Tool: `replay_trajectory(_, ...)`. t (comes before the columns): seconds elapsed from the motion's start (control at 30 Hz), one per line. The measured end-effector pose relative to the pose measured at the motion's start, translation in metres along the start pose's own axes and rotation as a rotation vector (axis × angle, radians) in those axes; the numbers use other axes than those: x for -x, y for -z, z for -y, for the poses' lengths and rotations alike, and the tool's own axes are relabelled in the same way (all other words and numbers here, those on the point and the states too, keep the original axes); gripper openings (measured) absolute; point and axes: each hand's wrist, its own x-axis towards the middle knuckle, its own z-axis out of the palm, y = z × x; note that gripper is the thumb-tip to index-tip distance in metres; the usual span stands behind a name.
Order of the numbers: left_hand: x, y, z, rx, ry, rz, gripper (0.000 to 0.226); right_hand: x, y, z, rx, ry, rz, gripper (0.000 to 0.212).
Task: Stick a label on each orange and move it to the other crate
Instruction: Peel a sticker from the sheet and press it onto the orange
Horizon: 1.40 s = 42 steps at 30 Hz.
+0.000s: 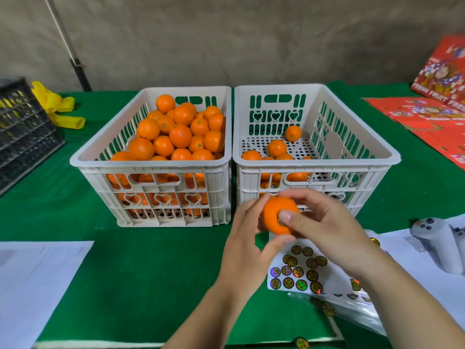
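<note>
My left hand (pixel 245 244) grips an orange (pixel 273 212) in front of the right crate, fingers curled around its left and lower side. My right hand (pixel 324 222) presses its thumb onto a round label (pixel 278 219) on the orange's front, its other fingers curving over the top. The left white crate (pixel 151 162) is piled with several oranges (pixel 180 134). The right white crate (pixel 314 159) holds a few oranges (pixel 276 147) on its perforated floor. A white sheet of round holographic labels (pixel 297 270) lies on the table below my hands.
Green cloth (pixel 151 273) covers the table. White papers (pixel 37 280) lie at the near left. A black crate (pixel 22 129) and yellow gloves (pixel 57 104) sit at the far left. Red fruit cartons (pixel 432 117) lie at the far right, and a white controller (pixel 437 240) rests near right.
</note>
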Motion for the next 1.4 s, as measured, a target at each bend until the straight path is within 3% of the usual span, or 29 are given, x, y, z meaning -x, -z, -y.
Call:
replay_trajectory(0.17, -0.069, 0.063, -0.023, -0.310, -0.396, -0.229, 0.033, -0.054, 0.016, 0.055, 0.260, 0.259, -0.255, 0.041)
replay_trajectory(0.27, -0.122, 0.102, -0.028, -0.599, -0.266, -0.208, 0.022, -0.095, 0.034, 0.065, 0.607, 0.194, -0.290, 0.056)
replay_trajectory(0.33, -0.153, 0.125, -0.025, -0.781, -0.035, -0.068, 0.025, -0.105, 0.037, 0.059, 0.770, 0.103, -0.235, 0.069)
replay_trajectory(0.43, -0.189, 0.147, -0.021, -0.890, 0.282, 0.345, 0.034, -0.097, 0.022, 0.042, 0.791, 0.157, -0.243, 0.062)
replay_trajectory(0.5, -0.211, 0.144, -0.023, -0.930, 0.354, 0.625, 0.041, -0.086, 0.007, 0.030, 0.758, 0.224, -0.223, 0.053)
replay_trajectory(0.57, -0.233, 0.133, -0.024, -1.024, 0.334, 0.752, 0.040, -0.082, -0.004, 0.021, 0.815, 0.275, -0.191, 0.049)
replay_trajectory(0.67, -0.255, 0.111, -0.009, -1.147, 0.236, 0.592, 0.034, -0.088, -0.008, 0.019, 0.890, 0.274, -0.207, 0.049)
replay_trajectory(0.77, -0.263, 0.097, 0.018, -1.073, 0.300, 0.445, 0.035, -0.094, -0.009, 0.016, 0.935, 0.231, -0.216, 0.051)
replay_trajectory(0.93, -0.273, 0.094, 0.047, -1.299, 0.345, 0.508, 0.095, -0.095, -0.014, 0.011, 0.910, 0.242, -0.258, 0.057)
replay_trajectory(1.1, -0.267, 0.103, 0.031, -1.408, 0.352, 0.350, 0.068, -0.095, -0.016, 0.011, 0.911, 0.230, -0.258, 0.066)
replay_trajectory(1.2, -0.258, 0.111, 0.003, -1.221, 0.306, 0.117, 0.072, -0.092, -0.012, 0.011, 0.903, 0.247, -0.233, 0.062)
replay_trajectory(1.3, -0.232, 0.116, -0.022, -0.881, 0.162, -0.150, 0.077, -0.085, -0.005, 0.005, 0.791, 0.331, -0.223, 0.049)
replay_trajectory(1.4, -0.168, 0.102, -0.033, -0.516, -0.036, -0.264, 0.081, -0.062, 0.001, -0.010, 0.582, 0.433, -0.322, 0.034)
